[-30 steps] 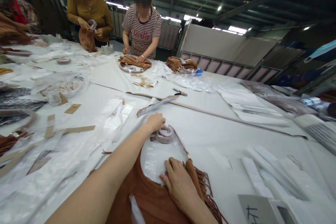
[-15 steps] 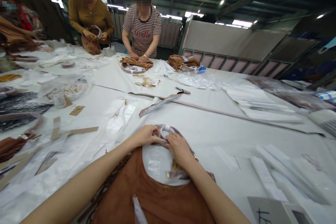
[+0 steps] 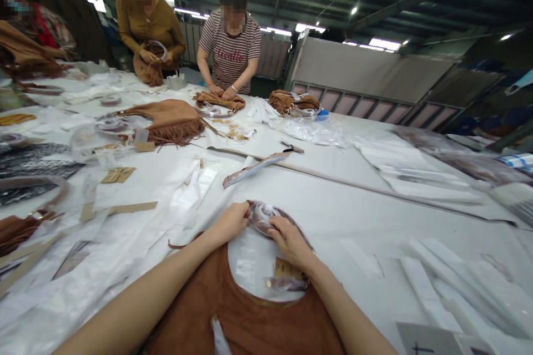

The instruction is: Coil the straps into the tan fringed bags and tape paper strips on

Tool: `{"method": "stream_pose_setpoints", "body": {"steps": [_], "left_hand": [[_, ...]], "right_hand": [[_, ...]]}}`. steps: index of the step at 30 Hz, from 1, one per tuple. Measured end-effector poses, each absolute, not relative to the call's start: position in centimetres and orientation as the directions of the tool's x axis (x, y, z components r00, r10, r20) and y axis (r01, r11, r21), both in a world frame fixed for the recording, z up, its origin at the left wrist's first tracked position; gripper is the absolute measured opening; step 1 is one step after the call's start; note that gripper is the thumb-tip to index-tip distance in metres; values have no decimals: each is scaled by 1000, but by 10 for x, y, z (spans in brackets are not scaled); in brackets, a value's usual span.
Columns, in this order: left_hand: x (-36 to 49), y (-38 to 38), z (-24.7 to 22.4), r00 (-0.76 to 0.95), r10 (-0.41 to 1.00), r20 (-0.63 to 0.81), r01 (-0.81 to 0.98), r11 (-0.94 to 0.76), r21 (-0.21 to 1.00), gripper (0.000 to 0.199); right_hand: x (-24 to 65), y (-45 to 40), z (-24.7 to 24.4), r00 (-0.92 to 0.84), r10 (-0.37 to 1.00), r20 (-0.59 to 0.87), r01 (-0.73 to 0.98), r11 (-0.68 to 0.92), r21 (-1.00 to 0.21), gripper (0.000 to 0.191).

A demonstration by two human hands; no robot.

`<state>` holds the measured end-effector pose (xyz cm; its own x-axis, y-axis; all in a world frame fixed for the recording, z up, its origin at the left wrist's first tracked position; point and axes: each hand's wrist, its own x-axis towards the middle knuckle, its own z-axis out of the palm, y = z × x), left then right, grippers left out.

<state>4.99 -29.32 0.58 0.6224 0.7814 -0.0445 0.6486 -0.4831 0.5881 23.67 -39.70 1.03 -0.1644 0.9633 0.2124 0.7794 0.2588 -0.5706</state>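
In front of me lies a brown suede-like handbag (image 3: 254, 321) with a curved opening and a white strip on its front. At its top is a coiled bag strap (image 3: 263, 221), wrapped in clear film and white paper. My left hand (image 3: 231, 222) is closed on the strap's left side, its fingertips partly hidden. My right hand (image 3: 291, 239) pinches the strap from the right. Between my arms, a tan card tag (image 3: 287, 267) and a film-wrapped piece (image 3: 285, 284) show within the bag's opening.
Across the white table (image 3: 333, 188), two people handle brown bags, and another person is at far left. A fringed brown bag (image 3: 172, 119) lies left of centre. A long film-wrapped strip (image 3: 256, 169) lies ahead; white sheets (image 3: 416, 175) and packing strips (image 3: 433, 283) are at right.
A fringed brown bag has appeared on the table at left. My left fingers have closed in at the strap's left end, and the coiled strap has shifted slightly.
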Motion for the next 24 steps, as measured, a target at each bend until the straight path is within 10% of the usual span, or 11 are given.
{"method": "stream_pose_setpoints", "body": {"steps": [9, 18, 24], "left_hand": [[67, -284, -2, 578, 815, -51, 645, -418, 640, 19], [65, -285, 8, 625, 767, -143, 620, -378, 687, 22], [80, -303, 19, 518, 854, -48, 698, -389, 602, 18]], "right_hand": [[235, -403, 21, -183, 977, 106, 735, 207, -646, 24], [227, -411, 10, -224, 975, -14, 940, 212, -267, 31], [220, -413, 17, -155, 987, 49, 939, 163, -304, 24]]}}
